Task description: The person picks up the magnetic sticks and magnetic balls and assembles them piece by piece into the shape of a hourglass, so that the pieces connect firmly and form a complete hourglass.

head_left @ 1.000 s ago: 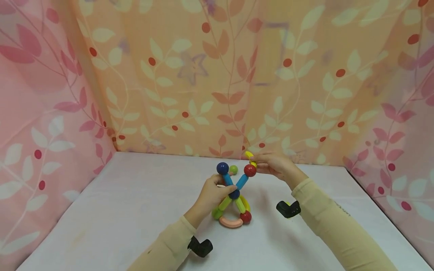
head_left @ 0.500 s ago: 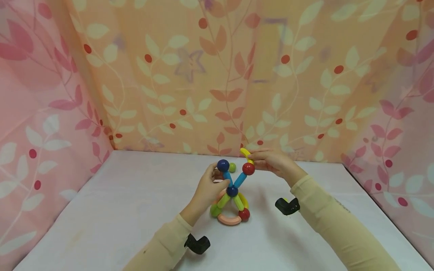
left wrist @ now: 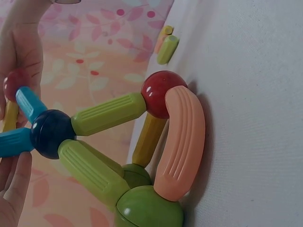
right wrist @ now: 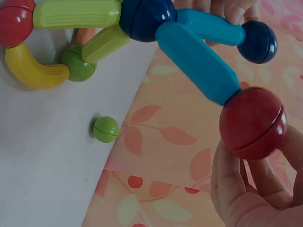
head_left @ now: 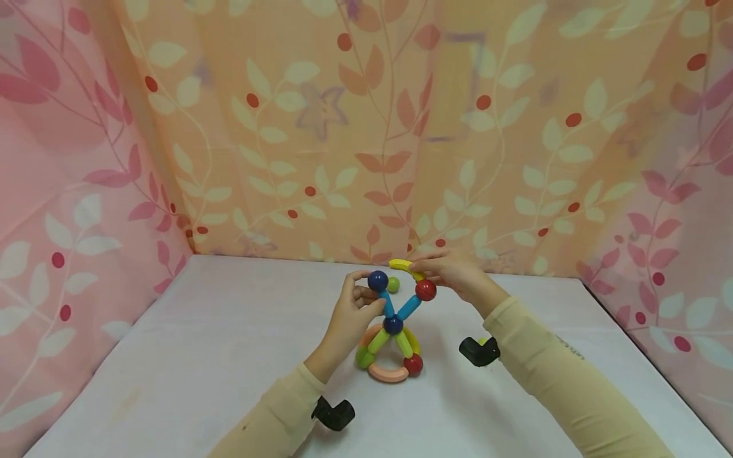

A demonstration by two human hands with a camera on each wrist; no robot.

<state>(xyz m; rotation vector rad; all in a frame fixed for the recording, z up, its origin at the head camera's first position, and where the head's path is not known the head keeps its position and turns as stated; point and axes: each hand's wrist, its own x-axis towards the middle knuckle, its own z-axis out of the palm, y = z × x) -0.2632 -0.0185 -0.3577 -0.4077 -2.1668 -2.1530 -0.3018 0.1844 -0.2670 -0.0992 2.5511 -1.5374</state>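
A magnetic ball-and-rod model stands on the white table (head_left: pixel 229 356). Its base has light green rods (left wrist: pixel 109 113), peach curved rods (left wrist: pixel 180 142), a yellow curved rod (right wrist: pixel 35 71), and red and green balls. From a dark blue middle ball (head_left: pixel 393 324), two blue rods (right wrist: pixel 196 61) rise in a V to a dark blue ball (head_left: pixel 378 280) and a red ball (head_left: pixel 425 291). My left hand (head_left: pixel 352 312) pinches the left blue rod below its ball. At the red ball, my right hand (head_left: pixel 460 273) holds another yellow curved rod (head_left: pixel 401 264), pointing left; the right wrist view hides it.
A loose green ball (right wrist: pixel 105 129) lies on the table behind the model. In the left wrist view, a light green rod (left wrist: pixel 167 49) and a yellow piece (left wrist: pixel 169 30) lie farther off. Floral curtains (head_left: pixel 275 140) enclose the back and sides.
The held yellow curved rod has swung from pointing up to pointing left above the V. My left fingers have shifted up the blue rod, and my right hand has moved slightly left.
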